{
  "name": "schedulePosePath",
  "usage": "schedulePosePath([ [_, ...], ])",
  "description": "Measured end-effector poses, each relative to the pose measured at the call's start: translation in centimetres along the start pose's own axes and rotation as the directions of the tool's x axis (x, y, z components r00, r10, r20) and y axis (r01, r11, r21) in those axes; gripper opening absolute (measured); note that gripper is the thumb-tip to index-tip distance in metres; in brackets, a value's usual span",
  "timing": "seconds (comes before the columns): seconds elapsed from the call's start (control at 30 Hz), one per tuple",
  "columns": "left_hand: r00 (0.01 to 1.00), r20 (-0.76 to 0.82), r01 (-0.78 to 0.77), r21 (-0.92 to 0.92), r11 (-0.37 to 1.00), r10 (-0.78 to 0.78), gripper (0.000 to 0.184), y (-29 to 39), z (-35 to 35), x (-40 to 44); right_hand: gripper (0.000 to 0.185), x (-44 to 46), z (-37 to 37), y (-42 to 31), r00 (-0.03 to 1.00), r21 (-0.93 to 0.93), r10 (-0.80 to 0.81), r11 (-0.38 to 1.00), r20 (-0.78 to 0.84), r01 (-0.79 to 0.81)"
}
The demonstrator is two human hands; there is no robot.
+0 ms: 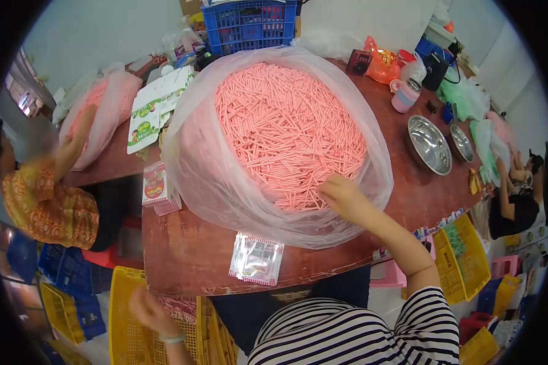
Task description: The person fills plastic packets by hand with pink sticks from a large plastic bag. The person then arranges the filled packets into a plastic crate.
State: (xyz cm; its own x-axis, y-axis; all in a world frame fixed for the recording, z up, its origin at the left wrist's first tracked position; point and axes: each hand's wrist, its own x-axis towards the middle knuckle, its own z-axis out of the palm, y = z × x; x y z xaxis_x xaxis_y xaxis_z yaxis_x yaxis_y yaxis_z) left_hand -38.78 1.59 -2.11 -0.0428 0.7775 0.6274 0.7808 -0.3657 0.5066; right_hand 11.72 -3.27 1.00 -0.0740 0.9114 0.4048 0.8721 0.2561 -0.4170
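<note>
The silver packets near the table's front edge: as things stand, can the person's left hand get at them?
Probably yes. The left hand is low, at the yellow basket, so it would likely need lifting above the table, but nothing else shows between it and the silver packets.

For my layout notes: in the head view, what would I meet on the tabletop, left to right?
Smaller pink-filled bag, green-and-white packaging, large open bag of pink sticks, larger metal bowl, smaller metal bowl.
</note>
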Motion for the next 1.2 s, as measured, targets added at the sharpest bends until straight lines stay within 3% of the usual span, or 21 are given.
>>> schedulePosePath([
  [0.03,0.991,0.122,0.071,-0.135,0.988,-0.055,0.017,4.4,0.9,0.4,0.011,0.3,0.7,-0.5,1.000,0.017,-0.006,1.000,-0.014,0.006],
  [0.1,0.938,0.306,-0.104,-0.205,0.973,0.165,0.014,10.4,3.2,1.0,0.012,0.8,2.0,-1.8,0.990,0.028,-0.116,0.993,0.076,0.114],
  [0.13,0.903,0.388,-0.112,-0.199,0.974,0.183,0.013,12.3,4.5,0.8,0.012,1.0,2.6,-2.4,0.990,0.046,-0.124,0.992,0.064,0.122],
  [0.2,0.888,0.440,0.014,-0.319,0.948,0.135,0.014,14.1,7.0,-0.3,0.015,1.3,3.4,-3.4,0.984,-0.085,-0.159,0.982,0.084,0.166],
  [0.23,0.878,0.426,-0.097,-0.289,0.952,0.219,0.011,14.1,8.1,-0.5,0.015,1.3,3.5,-3.4,0.983,-0.075,-0.168,0.982,0.076,0.173],
  [0.3,0.830,0.547,0.046,-0.261,0.964,0.109,0.013,14.7,9.0,-0.9,0.018,1.1,3.7,-3.4,0.970,-0.205,-0.171,0.957,0.175,0.206],
  [0.4,0.832,0.544,0.034,-0.249,0.968,0.111,0.018,14.8,9.9,-1.3,0.023,0.7,3.0,-3.8,0.961,-0.255,-0.123,0.949,0.249,0.187],
  [0.63,0.788,0.609,0.025,-0.185,0.982,0.094,0.035,15.3,10.7,-1.7,0.031,1.2,4.1,-3.4,0.958,-0.172,-0.110,0.972,0.263,0.158],
  [0.7,0.760,0.648,0.140,-0.227,0.964,0.042,0.036,14.9,10.8,-1.7,0.035,1.4,4.0,-3.5,0.961,-0.143,-0.094,0.981,0.258,0.134],
  [0.83,0.777,0.629,0.151,-0.218,0.964,0.021,0.036,15.1,10.7,-1.5,0.040,1.3,3.9,-4.1,0.966,-0.156,-0.063,0.982,0.250,0.105],
  [0.93,0.809,0.577,0.038,-0.239,0.970,0.110,0.034,14.8,10.7,-2.0,0.041,1.6,3.8,-4.2,0.958,-0.172,-0.046,0.980,0.283,0.098],
  [1.0,0.745,0.666,0.268,-0.270,0.925,-0.021,0.029,14.3,10.9,-2.0,0.036,2.0,3.4,-4.7,0.926,-0.195,0.006,0.978,0.377,0.073],
  [1.1,0.709,0.696,0.406,-0.271,0.873,-0.114,0.019,14.3,10.9,-2.0,0.028,2.0,3.7,-4.1,0.941,-0.173,-0.042,0.979,0.335,0.105],
  [1.13,0.709,0.696,0.406,-0.273,0.872,-0.112,0.019,14.5,10.8,-2.0,0.028,2.0,3.9,-4.0,0.941,-0.175,-0.041,0.979,0.335,0.104],
  [1.2,0.828,0.560,0.206,-0.363,0.909,0.036,0.012,15.2,10.5,-1.9,0.021,1.8,4.2,-3.5,0.949,-0.159,-0.026,0.984,0.314,0.080],
])
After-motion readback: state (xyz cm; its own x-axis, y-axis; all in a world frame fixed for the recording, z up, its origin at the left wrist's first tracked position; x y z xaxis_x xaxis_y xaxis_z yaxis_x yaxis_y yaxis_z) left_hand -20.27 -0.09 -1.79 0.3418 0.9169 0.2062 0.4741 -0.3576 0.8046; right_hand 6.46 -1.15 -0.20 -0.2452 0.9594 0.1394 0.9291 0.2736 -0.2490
